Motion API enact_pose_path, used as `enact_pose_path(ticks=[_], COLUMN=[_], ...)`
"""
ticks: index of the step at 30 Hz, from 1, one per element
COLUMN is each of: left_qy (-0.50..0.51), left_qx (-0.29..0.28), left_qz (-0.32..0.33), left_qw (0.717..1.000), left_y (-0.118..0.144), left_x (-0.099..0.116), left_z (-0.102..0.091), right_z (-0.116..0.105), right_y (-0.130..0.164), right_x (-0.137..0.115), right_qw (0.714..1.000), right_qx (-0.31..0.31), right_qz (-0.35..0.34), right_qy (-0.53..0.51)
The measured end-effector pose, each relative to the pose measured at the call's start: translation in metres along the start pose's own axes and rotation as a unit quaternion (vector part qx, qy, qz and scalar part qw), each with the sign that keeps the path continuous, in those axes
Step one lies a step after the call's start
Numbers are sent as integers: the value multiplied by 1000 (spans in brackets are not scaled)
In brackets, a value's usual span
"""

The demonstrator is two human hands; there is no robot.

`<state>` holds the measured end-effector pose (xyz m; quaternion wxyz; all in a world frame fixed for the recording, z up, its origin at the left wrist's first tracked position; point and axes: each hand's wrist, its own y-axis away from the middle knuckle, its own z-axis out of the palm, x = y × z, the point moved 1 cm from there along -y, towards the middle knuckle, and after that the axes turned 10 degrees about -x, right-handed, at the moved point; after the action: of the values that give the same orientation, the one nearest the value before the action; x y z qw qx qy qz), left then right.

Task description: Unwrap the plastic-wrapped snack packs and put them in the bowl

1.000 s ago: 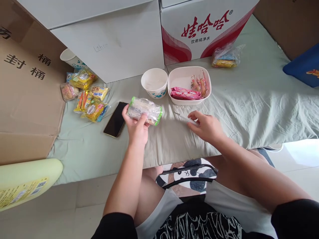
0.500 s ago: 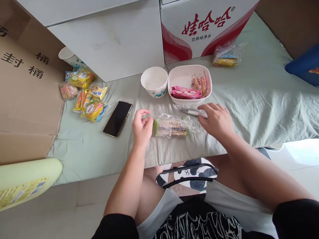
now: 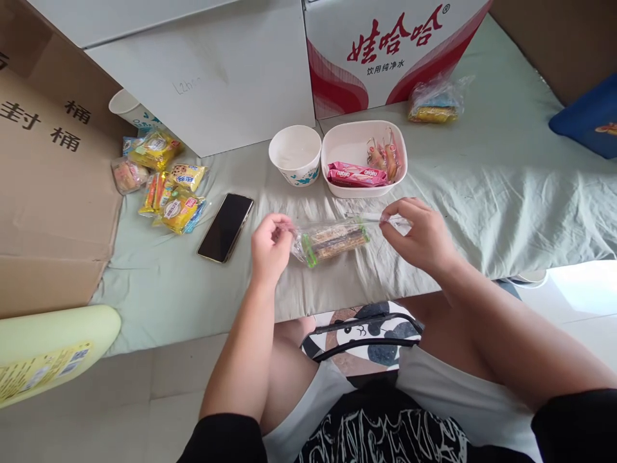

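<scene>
A clear plastic packet (image 3: 337, 240) with green marks, holding brown grainy snack bars, is stretched between my two hands. My left hand (image 3: 272, 247) pinches its left end, and my right hand (image 3: 417, 231) pinches the clear film at its right end. Behind the packet, a slim pale knife or cutter (image 3: 362, 215) lies on the cloth, partly covered by the film and close to my right fingers. A white rectangular tub (image 3: 349, 130) stands beyond, with a pink wafer packet (image 3: 357, 174) and several small wrapped snacks (image 3: 384, 157) inside. Beside it is a white paper bowl (image 3: 295, 157).
A black phone (image 3: 225, 227) lies left of my left hand. Wrapped snacks (image 3: 178, 209) are heaped near the brown carton (image 3: 53, 193). White boxes (image 3: 202, 96) stand at the back, with another bagged snack (image 3: 434, 106) before the red-marked one. A green cloth (image 3: 496, 186) covers the surface.
Both hands have closed on the packet's ends. The film is now pulled taut and the packet is slightly tilted, where before it lay loose between the hands.
</scene>
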<state>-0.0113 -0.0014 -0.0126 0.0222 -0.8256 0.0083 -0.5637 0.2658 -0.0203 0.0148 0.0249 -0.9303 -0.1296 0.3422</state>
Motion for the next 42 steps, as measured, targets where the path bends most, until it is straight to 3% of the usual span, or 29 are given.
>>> enact_pose_path(ticks=[2, 4, 7, 10, 13, 15, 17, 20, 23, 26, 29, 32, 34, 38, 42], left_qy=[82, 170, 242, 235, 138, 30, -65, -157, -199, -195, -199, -134, -25, 166, 196], left_qx=[63, 72, -29, -150, -219, -242, -255, -250, -229, -229, -232, -239, -250, -243, -204], left_qz=[1, 8, -20, -69, -107, -102, -72, 0, 52, 38, -12, -60, -88, -131, -165], left_qw=[995, 983, 970, 958, 960, 964, 962, 956, 952, 953, 952, 960, 964, 947, 945], left_y=[-2, -2, 3, 8, 10, 10, 10, 10, 9, 7, 9, 11, 12, 12, 9], left_x=[2, 7, 18, 23, 21, 18, 14, 9, 7, 8, 12, 15, 15, 20, 23], left_z=[-6, -10, -15, -21, -24, -24, -22, -19, -16, -14, -13, -11, -8, 1, 7], right_z=[-6, -9, -13, -17, -17, -14, -9, 0, 11, 23, 33, 41, 45, 47, 41], right_y=[1, 4, 7, 6, 4, 3, 4, 6, 8, 10, 12, 15, 15, 13, 6], right_x=[-1, -3, -6, -5, -1, 3, 6, 4, -6, -17, -24, -29, -31, -28, -18], right_qw=[1000, 998, 987, 959, 930, 924, 934, 961, 974, 969, 966, 965, 967, 978, 984], right_qx=[9, -9, -89, -214, -319, -355, -345, -256, -170, -142, -160, -172, -169, -147, -147], right_qz=[5, -26, -90, -137, -146, -122, -91, -66, -116, -160, -145, -122, -113, -98, -100], right_qy=[-25, -53, -97, -130, -113, -75, -12, 75, 99, 120, 143, 155, 154, 107, 16])
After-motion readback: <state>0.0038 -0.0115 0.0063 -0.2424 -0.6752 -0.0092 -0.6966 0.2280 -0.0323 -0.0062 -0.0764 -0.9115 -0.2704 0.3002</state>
